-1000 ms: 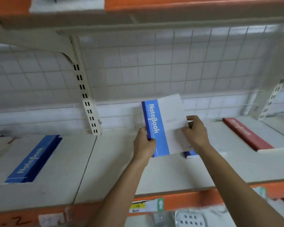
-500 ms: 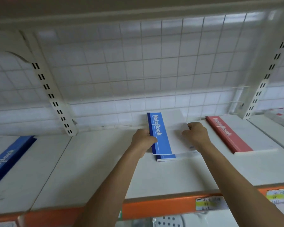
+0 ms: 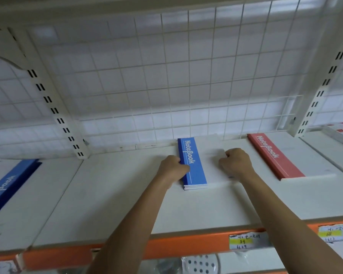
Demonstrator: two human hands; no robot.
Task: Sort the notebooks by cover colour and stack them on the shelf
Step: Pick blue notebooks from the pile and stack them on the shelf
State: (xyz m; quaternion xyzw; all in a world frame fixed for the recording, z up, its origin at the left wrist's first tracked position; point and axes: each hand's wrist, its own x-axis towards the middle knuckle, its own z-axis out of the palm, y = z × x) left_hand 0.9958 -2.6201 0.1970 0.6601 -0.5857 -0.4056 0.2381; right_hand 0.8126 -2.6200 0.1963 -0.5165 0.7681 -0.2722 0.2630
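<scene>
Head view: left grip (image 3: 172, 168) and right grip (image 3: 236, 163) clasp opposite long edges of the thin blue-and-white paper notebooks (image 3: 194, 165), stacked flat mid white shelf (image 3: 127, 184). Probably light, floppy, slippery; best held by both edges.

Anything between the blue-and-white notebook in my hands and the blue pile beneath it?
Nothing visible. The blue-and-white notebook lies flat on the blue pile. The left hand grips its spine side and the right hand its white edge.

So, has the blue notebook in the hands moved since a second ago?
Yes: the blue notebook came down from before the wire grid onto the stack on the shelf.
</scene>
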